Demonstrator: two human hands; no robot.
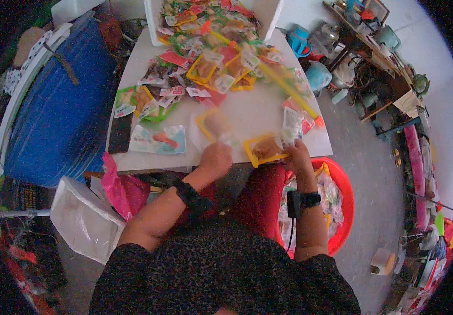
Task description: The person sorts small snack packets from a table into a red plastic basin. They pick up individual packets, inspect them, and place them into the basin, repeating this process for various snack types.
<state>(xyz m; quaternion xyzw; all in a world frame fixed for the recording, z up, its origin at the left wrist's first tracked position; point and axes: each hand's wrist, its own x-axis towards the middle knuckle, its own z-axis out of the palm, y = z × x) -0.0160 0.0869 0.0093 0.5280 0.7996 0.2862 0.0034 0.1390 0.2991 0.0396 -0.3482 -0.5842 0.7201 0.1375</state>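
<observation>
My left hand (215, 160) is closed at the table's near edge on a yellow-edged snack packet (213, 123), blurred by motion. My right hand (299, 156) grips the right end of another yellow-edged packet (265, 149) with brown food inside. A clear and white plastic packet (292, 123) stands out just above the right fingers; whether they pinch it too is unclear. Left of my left hand, a flat printed pouch (158, 139) lies on the white table (246, 112). Farther back is a heap of small food packets (210, 67), edged in yellow, green and red.
A white foam box (272, 19) spills packets at the table's far end. A yellow stick with orange ends (285, 84) crosses the right side. Below my right arm stands a red tub (347, 212) of packets. Another foam box (86, 220) sits on the floor at left.
</observation>
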